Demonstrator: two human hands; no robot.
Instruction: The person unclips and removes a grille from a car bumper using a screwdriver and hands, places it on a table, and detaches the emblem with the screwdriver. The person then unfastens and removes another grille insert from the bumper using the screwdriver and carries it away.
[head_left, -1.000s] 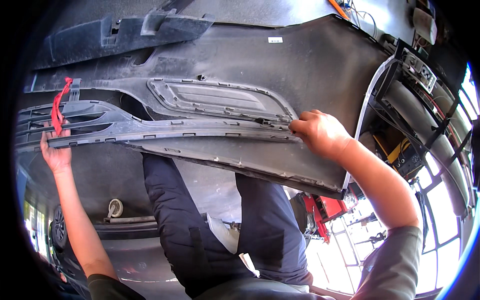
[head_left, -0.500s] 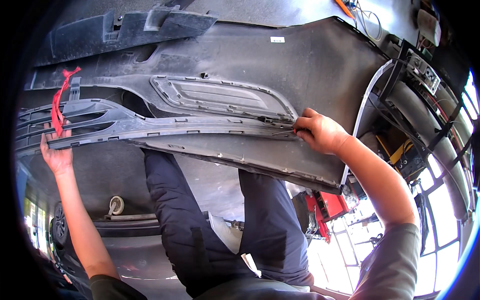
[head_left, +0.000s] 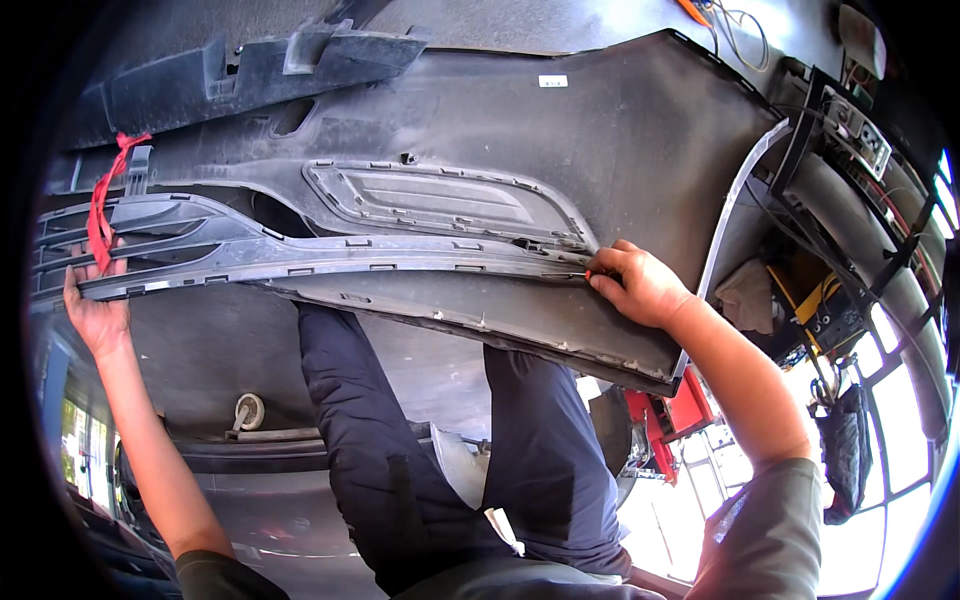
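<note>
A long black plastic bumper grille lies across the inner side of a large dark bumper cover. My left hand grips the slatted left end from below, fingers up between the slats. A red cloth strip hangs over those slats, by the fingertips. At the grille's narrow right end, my right hand is closed round a thin screwdriver; a bit of red and a slim shaft show, while most of its handle is hidden in the fist. Its tip lies against the grille's edge.
An oval-ended trim panel sits in the cover beyond the grille. A black plastic piece lies at the far left. At right are a stand with a metal box and a red cabinet. A caster wheel is at lower left.
My left hand and the grille's left end have shifted slightly left, the red strip with them. The screwdriver in my right hand is now turned more along the grille's edge.
</note>
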